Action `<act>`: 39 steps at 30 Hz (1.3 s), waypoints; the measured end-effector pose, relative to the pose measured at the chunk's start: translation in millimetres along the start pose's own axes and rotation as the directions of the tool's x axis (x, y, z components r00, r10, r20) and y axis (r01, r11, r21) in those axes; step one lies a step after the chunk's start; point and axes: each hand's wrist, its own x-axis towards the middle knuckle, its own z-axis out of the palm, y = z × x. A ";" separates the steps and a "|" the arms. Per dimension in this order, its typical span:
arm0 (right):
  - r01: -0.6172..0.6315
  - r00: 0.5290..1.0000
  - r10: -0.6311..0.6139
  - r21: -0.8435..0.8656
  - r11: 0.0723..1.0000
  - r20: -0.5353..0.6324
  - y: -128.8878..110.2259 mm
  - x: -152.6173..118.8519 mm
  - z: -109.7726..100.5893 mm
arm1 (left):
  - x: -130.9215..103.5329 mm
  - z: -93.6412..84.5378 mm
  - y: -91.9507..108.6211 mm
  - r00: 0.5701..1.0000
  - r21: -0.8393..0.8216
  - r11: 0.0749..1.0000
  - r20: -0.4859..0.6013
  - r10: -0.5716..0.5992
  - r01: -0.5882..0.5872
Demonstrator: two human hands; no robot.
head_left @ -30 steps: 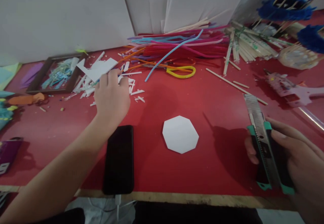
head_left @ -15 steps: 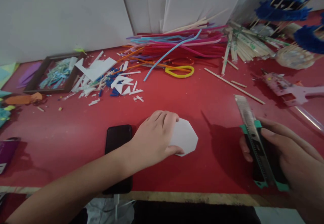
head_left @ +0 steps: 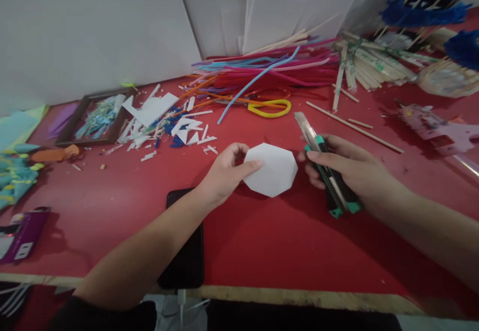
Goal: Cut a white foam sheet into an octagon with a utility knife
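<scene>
Between thumb and fingers, my left hand (head_left: 228, 171) holds a white many-sided piece of card (head_left: 272, 171) by its left edge, raised a little off the red table (head_left: 262, 251). My thumb lies on top of the card and the fingers are mostly hidden beneath it. To the right, my right hand (head_left: 348, 166) is wrapped round a black and green utility knife (head_left: 329, 181). The knife's metal blade end points up and to the left, apart from the card.
A black phone (head_left: 183, 266) lies under my left forearm. White card scraps (head_left: 153, 109), yellow-handled scissors (head_left: 271, 109), pipe cleaners (head_left: 239, 74) and wooden sticks (head_left: 354, 126) lie further back. A pink glue gun (head_left: 437, 129) is at the right, a purple box (head_left: 28, 236) at the left.
My left hand has lifted the card from the table and now pinches it by the edge. My right hand has brought the knife leftward and up, nearer the card.
</scene>
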 end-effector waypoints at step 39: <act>0.090 0.987 -0.093 0.025 0.996 0.131 2.3 4.8 -5.4 | 0.3 -10.2 -4.6 0.974 0.065 0.972 0.012 0.226 -0.227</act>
